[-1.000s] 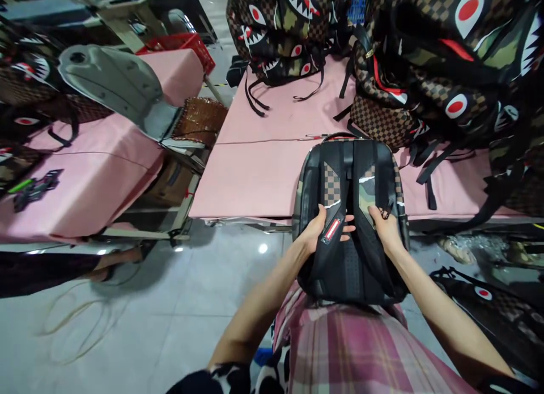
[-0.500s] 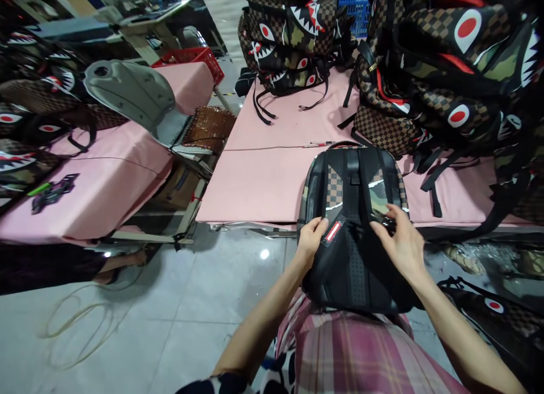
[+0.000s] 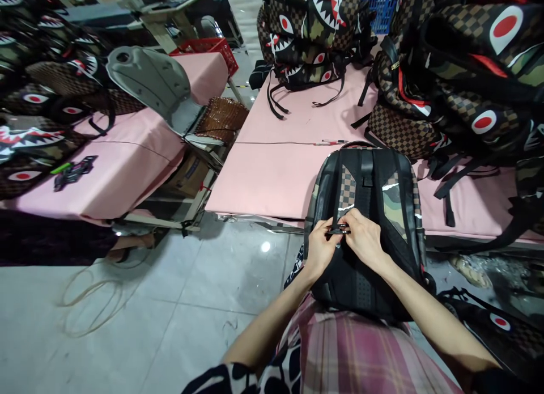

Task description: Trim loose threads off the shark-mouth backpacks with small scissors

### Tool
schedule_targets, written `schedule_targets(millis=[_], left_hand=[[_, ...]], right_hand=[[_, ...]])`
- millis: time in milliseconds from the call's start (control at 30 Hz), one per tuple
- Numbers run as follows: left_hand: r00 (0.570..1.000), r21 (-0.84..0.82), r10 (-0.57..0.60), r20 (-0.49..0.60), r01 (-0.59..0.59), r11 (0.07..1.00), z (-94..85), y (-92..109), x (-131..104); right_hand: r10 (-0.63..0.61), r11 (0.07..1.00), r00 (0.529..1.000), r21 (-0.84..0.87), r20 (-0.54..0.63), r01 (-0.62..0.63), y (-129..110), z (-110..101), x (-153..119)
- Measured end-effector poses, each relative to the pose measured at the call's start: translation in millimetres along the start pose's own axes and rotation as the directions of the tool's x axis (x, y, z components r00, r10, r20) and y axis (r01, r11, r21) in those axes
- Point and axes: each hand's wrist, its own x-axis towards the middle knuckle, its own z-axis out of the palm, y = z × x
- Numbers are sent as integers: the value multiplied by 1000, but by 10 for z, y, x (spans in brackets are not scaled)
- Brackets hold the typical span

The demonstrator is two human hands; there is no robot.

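A black backpack [image 3: 365,280] rests on my lap with its back panel up, its top end against the pink table edge. Checkered and camouflage patches show on its shoulder straps. My left hand [image 3: 322,244] and my right hand [image 3: 363,235] meet over the left-hand shoulder strap [image 3: 347,184]. Between my pinched fingers is a small dark glossy strap piece [image 3: 338,230]; fingers partly hide it, so its exact kind cannot be made out. The right-hand strap [image 3: 393,201] lies untouched.
Backpacks with shark-mouth prints [image 3: 314,31] are piled on the pink table [image 3: 272,173], with more at right [image 3: 480,99]. A grey chair [image 3: 148,82] stands left, beside another pink table [image 3: 140,139]. A backpack [image 3: 497,326] lies low at right.
My right hand has moved left from the right-hand strap to join my left hand. The red label seen on the left-hand strap no longer shows. The view has shifted slightly left.
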Motion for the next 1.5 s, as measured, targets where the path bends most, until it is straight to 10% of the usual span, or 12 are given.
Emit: schedule_targets(millis=[333, 500, 600, 767, 867, 1500], left_hand=[[983, -67, -181, -37, 179, 982, -128, 21, 39], [983, -81, -182, 23, 183, 980, -166, -9, 22], [997, 21, -81, -1, 81, 996, -158, 50, 49], [933, 483, 298, 203, -360, 799, -138, 282, 301], [863, 572, 324, 388, -501, 649, -135, 335, 499], [874, 267, 180, 451, -325, 907, -177, 278, 737]], right_hand=[[49, 635, 975, 747, 215, -197, 101, -392, 30], [-113, 882, 802, 431, 586, -190, 363, -506, -298], [136, 933, 944, 282, 302, -224, 421, -387, -341], [354, 924, 935, 155, 5, -350, 431, -239, -340], [344, 929, 938, 162, -38, -334, 411, -201, -412], [337, 941, 934, 73, -118, -331, 128, -57, -507]])
